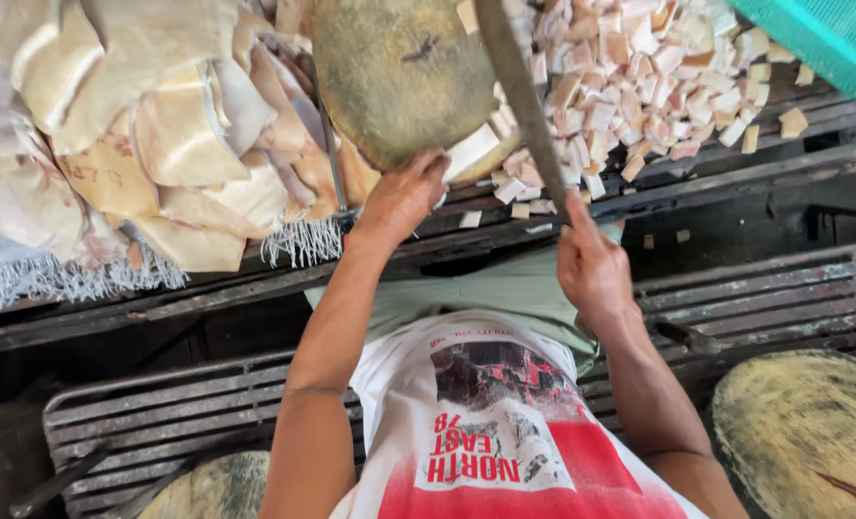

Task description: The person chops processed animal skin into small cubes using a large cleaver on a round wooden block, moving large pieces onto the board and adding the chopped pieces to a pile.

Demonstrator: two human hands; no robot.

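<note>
My left hand [404,195] presses a pale strip of fatty skin [474,152] against the near edge of a round wooden chopping block [399,67]. My right hand [591,264] is closed around the handle of a long dark cleaver [524,96], whose blade rises over the block's right side. To the right of the block lies a heap of small pale cut cubes [639,67]. To the left is a pile of large uncut skin sheets [140,125].
The block and piles rest on a dark slatted metal bench [735,183]. A frayed white sack [44,279] lies under the sheets. A teal mesh basket [822,34] is at top right. Two more round wooden blocks, one [803,432] and another [217,490], sit lower down.
</note>
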